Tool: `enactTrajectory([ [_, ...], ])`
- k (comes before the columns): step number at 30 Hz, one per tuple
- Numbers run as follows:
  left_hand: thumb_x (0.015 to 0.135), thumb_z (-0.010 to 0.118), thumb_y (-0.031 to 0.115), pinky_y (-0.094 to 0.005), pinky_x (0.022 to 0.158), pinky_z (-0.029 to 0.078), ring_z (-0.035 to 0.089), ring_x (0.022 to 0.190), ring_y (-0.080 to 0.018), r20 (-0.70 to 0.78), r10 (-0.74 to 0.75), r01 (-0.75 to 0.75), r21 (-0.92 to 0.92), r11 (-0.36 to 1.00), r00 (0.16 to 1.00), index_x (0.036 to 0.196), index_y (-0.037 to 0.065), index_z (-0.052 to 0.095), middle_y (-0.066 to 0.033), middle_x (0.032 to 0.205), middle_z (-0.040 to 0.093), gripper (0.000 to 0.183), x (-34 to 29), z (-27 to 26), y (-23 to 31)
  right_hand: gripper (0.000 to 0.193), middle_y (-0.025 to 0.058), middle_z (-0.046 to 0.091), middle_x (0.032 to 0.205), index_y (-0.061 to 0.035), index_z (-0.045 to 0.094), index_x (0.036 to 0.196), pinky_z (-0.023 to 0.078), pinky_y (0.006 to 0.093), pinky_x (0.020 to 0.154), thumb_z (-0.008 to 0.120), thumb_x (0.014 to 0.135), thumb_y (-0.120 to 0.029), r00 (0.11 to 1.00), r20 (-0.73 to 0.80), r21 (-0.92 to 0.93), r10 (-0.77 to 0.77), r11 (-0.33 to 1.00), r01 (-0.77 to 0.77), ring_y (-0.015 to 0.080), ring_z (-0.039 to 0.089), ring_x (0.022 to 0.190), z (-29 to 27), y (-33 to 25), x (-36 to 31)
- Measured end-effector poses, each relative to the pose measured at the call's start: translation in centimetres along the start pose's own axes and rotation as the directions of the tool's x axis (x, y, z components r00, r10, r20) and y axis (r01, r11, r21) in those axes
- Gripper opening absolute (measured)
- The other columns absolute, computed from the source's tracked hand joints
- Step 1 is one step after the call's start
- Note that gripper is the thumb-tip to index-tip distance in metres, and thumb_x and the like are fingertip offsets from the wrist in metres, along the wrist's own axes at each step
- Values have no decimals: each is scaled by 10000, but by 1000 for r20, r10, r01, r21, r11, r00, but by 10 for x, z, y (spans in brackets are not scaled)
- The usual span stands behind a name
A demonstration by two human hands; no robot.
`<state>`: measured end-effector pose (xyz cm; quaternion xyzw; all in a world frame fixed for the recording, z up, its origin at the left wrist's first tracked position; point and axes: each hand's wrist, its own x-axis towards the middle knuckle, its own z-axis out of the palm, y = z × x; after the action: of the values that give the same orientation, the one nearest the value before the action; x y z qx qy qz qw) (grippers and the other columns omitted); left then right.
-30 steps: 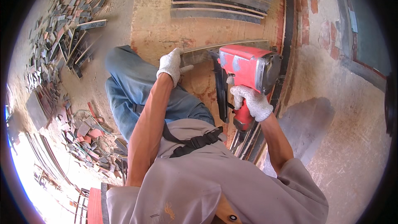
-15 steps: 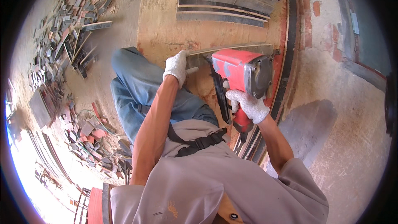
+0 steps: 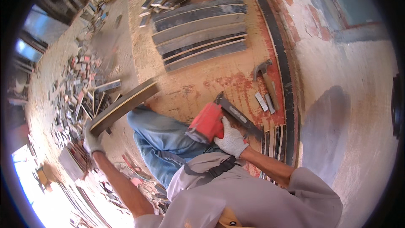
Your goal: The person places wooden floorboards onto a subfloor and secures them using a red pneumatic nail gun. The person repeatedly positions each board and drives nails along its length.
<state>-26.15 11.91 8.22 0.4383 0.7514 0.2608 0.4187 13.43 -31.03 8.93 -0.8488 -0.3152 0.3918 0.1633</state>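
Head view, looking down at a person in grey clothing and blue jeans kneeling on a wooden floor [image 3: 198,88] marked with red stains. No container appears in the frame; loose material lies directly on the floor.

Left hand [image 3: 92,140], gloved, at centre left: fingers closed around the lower end of a long wooden plank [image 3: 124,106], which is raised and slants from the hand up toward the centre of the frame. The left forearm is bare and stretches out toward the left edge.

Right hand [image 3: 230,140], gloved, at centre: fingers wrapped fully around the handle of a red nail gun [image 3: 209,122], whose dark magazine [image 3: 238,116] runs to the right. The tool is held over the blue-jeaned thigh, just above the floor.

At upper centre, a row of dark and pale planks [image 3: 198,33] lies side by side. A hammer [image 3: 266,78] rests on the floor at right of centre, near two small pale blocks [image 3: 265,102]. A scatter of offcuts [image 3: 78,93] covers the left of the frame.
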Motion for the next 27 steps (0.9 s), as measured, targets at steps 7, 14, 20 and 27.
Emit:
enactTrajectory([
  [7,984,631,172,-373,965,537,670,1112,-270,-133,366,-354,111,929,921,1313,-23,649,-171,1304,677,383,-72,102,16,229,236,699,838,-54,676,1025,556,513,714,647,906,-248,829,-512,22,-225,961,275,429,694,776,-87,22,109],
  [14,913,680,107,-350,1127,423,557,1339,-298,418,445,-422,-152,894,792,1464,-61,494,-217,1453,574,606,-147,334,39,692,275,598,1390,1,392,1526,460,407,1088,635,895,-148,740,-673,227,-12,948,222,369,588,1299,-163,104,295],
  [20,884,711,100,-337,1064,476,623,1254,-271,429,325,-249,-224,942,843,1444,-67,517,-213,1389,625,616,-138,344,32,664,238,602,1401,14,478,1469,450,349,1095,682,840,-41,823,-540,619,177,746,245,293,578,1314,-131,75,277],
  [27,827,820,201,-319,927,545,736,981,-229,360,266,-318,92,944,894,1126,-6,771,-172,1058,777,367,-167,265,12,468,115,725,1149,65,651,1277,550,302,902,793,848,-57,862,-443,624,248,776,97,185,685,1000,-103,62,168],
])
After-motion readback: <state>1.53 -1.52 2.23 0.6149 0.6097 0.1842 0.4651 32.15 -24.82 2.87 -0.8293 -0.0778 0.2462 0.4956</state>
